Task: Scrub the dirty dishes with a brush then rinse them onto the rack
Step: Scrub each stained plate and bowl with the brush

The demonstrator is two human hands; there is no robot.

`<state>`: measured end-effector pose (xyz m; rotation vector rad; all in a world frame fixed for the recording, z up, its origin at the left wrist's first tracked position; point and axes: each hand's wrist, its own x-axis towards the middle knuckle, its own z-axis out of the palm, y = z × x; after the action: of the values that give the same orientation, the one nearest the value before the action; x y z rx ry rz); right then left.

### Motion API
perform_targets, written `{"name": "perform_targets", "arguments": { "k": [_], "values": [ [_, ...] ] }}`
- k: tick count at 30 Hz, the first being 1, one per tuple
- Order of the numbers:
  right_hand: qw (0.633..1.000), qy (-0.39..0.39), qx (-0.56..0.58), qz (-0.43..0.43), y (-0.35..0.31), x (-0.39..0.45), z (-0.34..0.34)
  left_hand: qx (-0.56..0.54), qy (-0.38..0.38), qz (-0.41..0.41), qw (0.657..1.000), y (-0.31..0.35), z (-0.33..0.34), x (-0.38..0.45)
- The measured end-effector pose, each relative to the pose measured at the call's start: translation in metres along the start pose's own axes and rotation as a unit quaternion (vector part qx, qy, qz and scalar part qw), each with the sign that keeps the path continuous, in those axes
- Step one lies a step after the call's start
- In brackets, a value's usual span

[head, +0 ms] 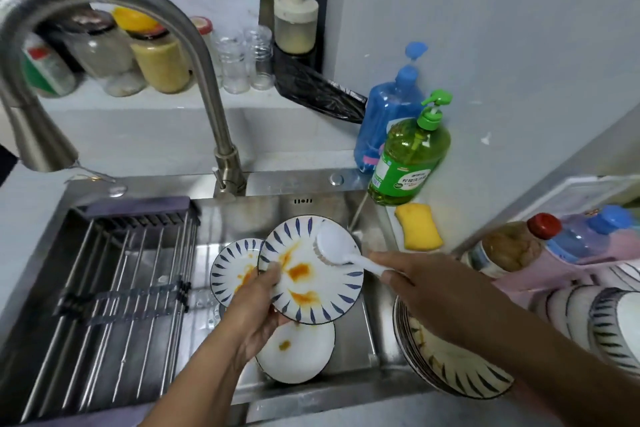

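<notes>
My left hand (254, 314) pinches the stained plate (311, 270) by its rim over the sink (353, 340). My right hand's (429, 291) fingers curl round the brush (341, 250), its head on the plate

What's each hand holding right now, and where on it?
Left hand grips the stained plate at its lower-left rim, thumb on the face. Right hand holds the white brush by its handle end.

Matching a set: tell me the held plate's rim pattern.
Dark blue leaf-like dashes on white, on the plate; head view.
</notes>
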<state>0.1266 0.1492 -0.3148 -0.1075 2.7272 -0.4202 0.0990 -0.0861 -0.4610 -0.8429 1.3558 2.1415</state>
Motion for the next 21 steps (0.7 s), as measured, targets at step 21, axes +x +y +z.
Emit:
{"name": "perform_targets", "arguments": {
  "k": [21],
  "values": [
    [0.983,0.047,-0.15,-0.094,-0.081,-0.025,-0.04,0.014,-0.024,0.127,0.992,0.06,-0.007,-0.106]
  ]
}}
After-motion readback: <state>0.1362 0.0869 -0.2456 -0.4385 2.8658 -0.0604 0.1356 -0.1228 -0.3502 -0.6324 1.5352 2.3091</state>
